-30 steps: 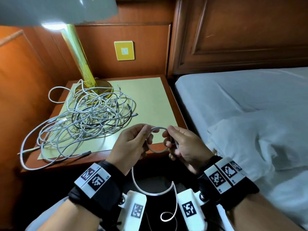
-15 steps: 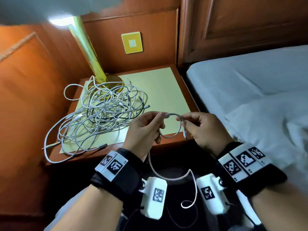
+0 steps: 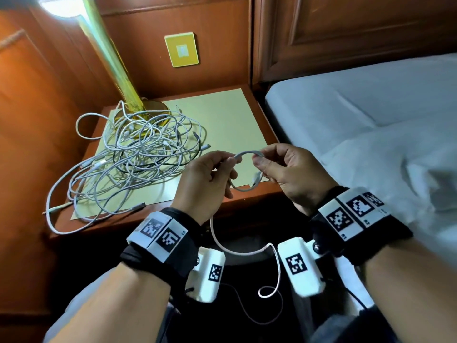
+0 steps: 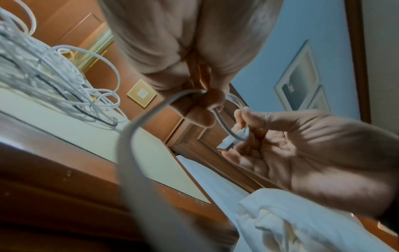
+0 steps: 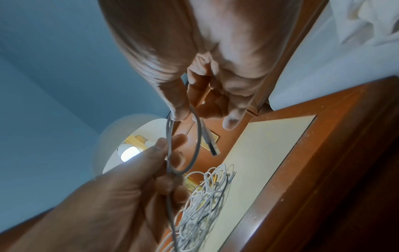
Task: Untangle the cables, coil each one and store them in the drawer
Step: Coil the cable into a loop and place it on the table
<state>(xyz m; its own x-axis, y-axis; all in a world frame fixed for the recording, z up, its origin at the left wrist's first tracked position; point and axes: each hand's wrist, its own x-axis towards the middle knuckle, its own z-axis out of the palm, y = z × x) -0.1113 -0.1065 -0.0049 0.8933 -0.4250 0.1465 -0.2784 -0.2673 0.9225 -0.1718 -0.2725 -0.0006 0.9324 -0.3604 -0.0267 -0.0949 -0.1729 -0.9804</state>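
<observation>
nearest the viewer, the loose tail of the white cable (image 3: pixel 243 252) hangs below the wrists and curls over the dark lap; it has yet to be wound. above it, the first small loop of the same cable is held in the air between the two hands, just in front of the counter (image 3: pixel 249 194) edge. the left hand (image 3: pixel 202 184) pinches the loop where its strands cross, thumb and forefinger closed on the cord, the other fingers curled beneath. the right hand (image 3: pixel 294 173) pinches the far side of the loop between thumb and forefinger, its remaining fingers loosely bent, with the plug (image 4: pixel 226 145) dangling free under them. to wind well, judging from this hold, the left hand should keep the crossing point fixed while the right feeds the tail round in loops of matching size, with no twist forced into the cord; the plug should stay tucked so the first turn does not spring apart. farther off, the tangle of cables (image 3: pixel 133 154) lies on the pale mat of the counter, some strands trailing over the left edge, against the foot of the lamp (image 3: pixel 116 70). the bed (image 3: pixel 371 115) lies to the right. the drawer is not seen in any view.
</observation>
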